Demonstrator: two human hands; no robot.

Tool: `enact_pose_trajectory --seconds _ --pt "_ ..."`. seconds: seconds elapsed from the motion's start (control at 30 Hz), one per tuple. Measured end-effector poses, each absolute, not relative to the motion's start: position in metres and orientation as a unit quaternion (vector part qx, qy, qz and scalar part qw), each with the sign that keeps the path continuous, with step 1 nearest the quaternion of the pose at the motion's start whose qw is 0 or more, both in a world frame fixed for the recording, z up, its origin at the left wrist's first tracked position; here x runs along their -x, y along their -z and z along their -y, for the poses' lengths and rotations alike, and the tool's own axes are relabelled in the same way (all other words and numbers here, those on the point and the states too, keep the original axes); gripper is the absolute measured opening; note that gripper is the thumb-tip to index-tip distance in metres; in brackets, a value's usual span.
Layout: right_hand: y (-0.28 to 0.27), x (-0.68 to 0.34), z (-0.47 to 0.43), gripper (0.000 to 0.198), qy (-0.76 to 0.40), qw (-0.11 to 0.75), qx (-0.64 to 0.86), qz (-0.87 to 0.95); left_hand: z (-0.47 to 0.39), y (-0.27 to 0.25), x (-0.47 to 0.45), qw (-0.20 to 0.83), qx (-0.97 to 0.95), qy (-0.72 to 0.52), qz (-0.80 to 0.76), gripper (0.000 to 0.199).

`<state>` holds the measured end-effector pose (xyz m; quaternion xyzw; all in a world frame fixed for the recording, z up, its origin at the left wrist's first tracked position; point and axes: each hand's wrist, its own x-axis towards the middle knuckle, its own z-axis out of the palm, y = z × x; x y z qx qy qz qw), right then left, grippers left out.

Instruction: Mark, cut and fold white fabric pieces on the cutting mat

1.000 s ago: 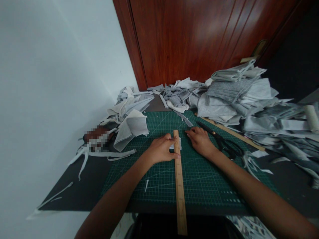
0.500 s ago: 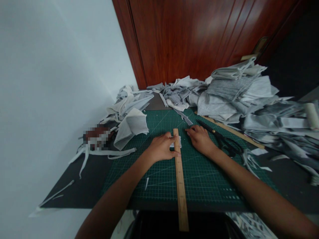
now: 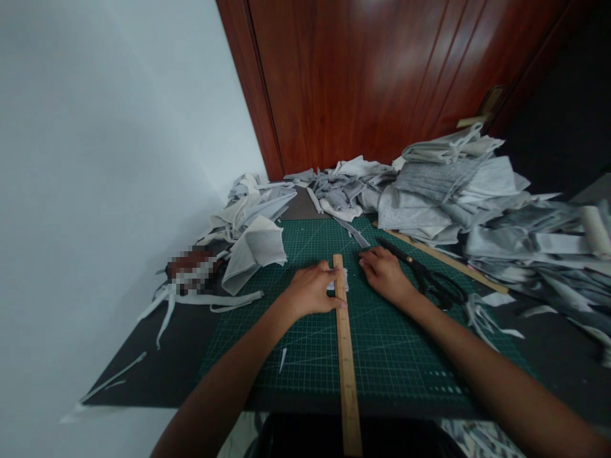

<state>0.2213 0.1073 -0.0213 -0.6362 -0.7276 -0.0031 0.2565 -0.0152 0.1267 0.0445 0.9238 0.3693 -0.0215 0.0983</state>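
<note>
My left hand presses a wooden ruler, its thumb and fingers spread along the ruler's upper part. Beneath the ruler lies a small pale piece of fabric, its edges showing on both sides. My right hand rests on the green cutting mat, a little right of the ruler, with fingers curled together. Whatever those fingers may hold is too small to make out. Large black-handled scissors lie just beyond the right hand, and a grey fabric strip lies past its fingertips.
Heaped grey and white fabric covers the back and right of the table. More fabric pieces lie at the left, near the wall. A second wooden ruler lies slantwise behind the scissors. A thin white scrap sits on the mat.
The whole view has shifted slightly, so the table appears a little lower. My left hand keeps its place on the ruler, and my right hand stays beside it with barely any movement.
</note>
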Motion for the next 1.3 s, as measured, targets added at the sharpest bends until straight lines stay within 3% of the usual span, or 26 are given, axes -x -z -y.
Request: enact_pose_trajectory --seconds 0.5,0.7,0.87,1.13,1.3 --pt "0.005 -0.218 -0.118 0.016 -0.017 0.278 0.658 0.7 -0.128 -0.056 0.008 0.054 -0.929 0.054 -0.363 0.072" --pt "0.009 -0.225 -0.116 0.008 -0.067 0.302 0.637 0.706 -0.13 -0.043 0.014 0.049 -0.934 0.022 -0.353 0.08" --pt "0.015 -0.231 -0.118 0.009 -0.131 0.374 0.626 0.672 -0.13 -0.041 0.015 0.049 -0.934 0.016 -0.353 0.079" --pt "0.018 -0.202 -0.115 0.027 -0.298 0.537 0.541 0.575 -0.13 -0.044 0.013 0.044 -0.937 0.015 -0.347 0.075" --pt "0.017 -0.182 -0.114 0.034 -0.35 0.572 0.489 0.558 -0.129 -0.042 0.013 0.029 -0.938 -0.005 -0.346 0.07"
